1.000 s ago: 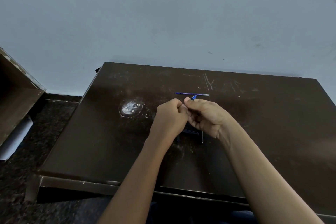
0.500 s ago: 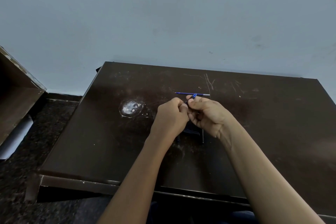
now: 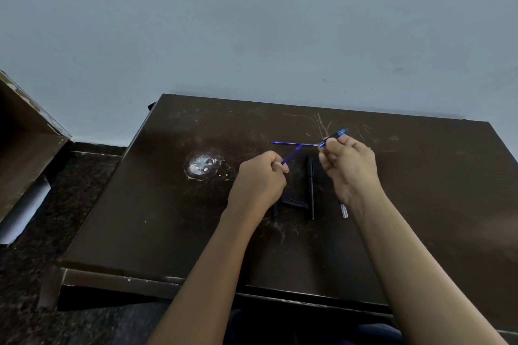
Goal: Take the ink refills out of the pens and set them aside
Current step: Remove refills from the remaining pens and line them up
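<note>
My left hand [image 3: 259, 176] pinches a thin blue ink refill [image 3: 292, 154] that points up and to the right. My right hand [image 3: 349, 168] grips a blue pen barrel [image 3: 333, 137], held apart from that refill. Another blue refill [image 3: 291, 144] lies flat on the dark brown table [image 3: 168, 218], just beyond both hands. Between the hands a black pen [image 3: 310, 187] lies lengthwise, with more dark pen parts [image 3: 294, 202] beside it. A clear pen piece [image 3: 344, 210] shows under my right wrist.
A white worn patch [image 3: 201, 165] marks the table left of my left hand. A brown box [image 3: 25, 143] stands on the floor at the left with a white roll [image 3: 22, 213] below it. A pale wall [image 3: 252, 36] rises behind the table.
My hands were together on the pen; they have now drawn apart, the left holding the refill pulled out, the right carrying the barrel to the right. The pens beneath are uncovered.
</note>
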A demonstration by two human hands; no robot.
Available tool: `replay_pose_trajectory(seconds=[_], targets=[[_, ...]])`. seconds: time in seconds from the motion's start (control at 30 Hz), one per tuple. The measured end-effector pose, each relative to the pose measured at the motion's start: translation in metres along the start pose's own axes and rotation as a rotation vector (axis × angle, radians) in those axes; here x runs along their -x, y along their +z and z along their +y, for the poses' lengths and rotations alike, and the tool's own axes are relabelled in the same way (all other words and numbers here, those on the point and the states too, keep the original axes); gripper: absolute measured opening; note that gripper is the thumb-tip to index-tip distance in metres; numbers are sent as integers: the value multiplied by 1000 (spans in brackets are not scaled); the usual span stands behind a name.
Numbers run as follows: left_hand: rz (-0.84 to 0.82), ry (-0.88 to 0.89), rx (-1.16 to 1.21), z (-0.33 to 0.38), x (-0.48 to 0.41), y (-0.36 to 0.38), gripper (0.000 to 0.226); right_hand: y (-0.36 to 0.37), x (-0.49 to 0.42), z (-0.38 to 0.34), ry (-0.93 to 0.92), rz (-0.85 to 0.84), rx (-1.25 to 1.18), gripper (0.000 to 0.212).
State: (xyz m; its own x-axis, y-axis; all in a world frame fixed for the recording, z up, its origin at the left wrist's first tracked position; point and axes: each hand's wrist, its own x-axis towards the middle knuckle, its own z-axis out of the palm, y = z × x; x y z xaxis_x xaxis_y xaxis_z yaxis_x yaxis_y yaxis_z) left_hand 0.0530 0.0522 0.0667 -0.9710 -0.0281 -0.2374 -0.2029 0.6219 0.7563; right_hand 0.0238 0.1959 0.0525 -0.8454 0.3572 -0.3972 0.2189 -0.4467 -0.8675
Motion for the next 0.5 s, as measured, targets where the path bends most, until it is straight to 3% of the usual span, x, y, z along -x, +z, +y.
replay_pose_trajectory(seconds=[0.07,0.13,0.2,0.27,0.5], targets=[[37,-16,12,-1,-1,-1,24,-9,-6,6,-156,12,478,21],[64,-22,21,-1,-2,-1,24,-12,-3,14,-293,-93,994,16],[71,-27,21,-1,-1,-2,24,-12,0,27,-350,-207,1300,17],[64,-32,13,-1,-1,-2,23,-10,2,36,-315,-266,1448,21],[60,-38,-1,0,-2,-1,25,-10,-9,50,-193,-374,1600,25]])
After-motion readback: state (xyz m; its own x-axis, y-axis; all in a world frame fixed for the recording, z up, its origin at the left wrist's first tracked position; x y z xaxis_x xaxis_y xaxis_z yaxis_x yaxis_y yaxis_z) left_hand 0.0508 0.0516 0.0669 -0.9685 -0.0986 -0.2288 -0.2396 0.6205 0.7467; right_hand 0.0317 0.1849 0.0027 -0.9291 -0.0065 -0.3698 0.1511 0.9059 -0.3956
